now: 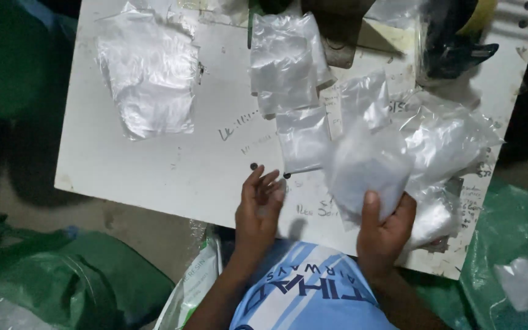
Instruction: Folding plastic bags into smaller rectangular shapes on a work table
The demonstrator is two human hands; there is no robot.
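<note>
Head view — clear plastic bag [368,174] in right hand [383,232], left hand [259,211] beside.

A white board [172,165], marked with handwriting and chipped at its edges, is laid across the floor as a work surface. A large crumpled clear bag [148,73] is seen far beyond the left fingers [267,186]. A stack of small clear bags [285,61] is set straight ahead of those fingers, and a single small clear bag [304,139] is found just past their tips. Two small dark dots [253,166] are placed right beside them. A heap of clear bags [447,140] is spread beyond the right fingers [371,205].
</note>
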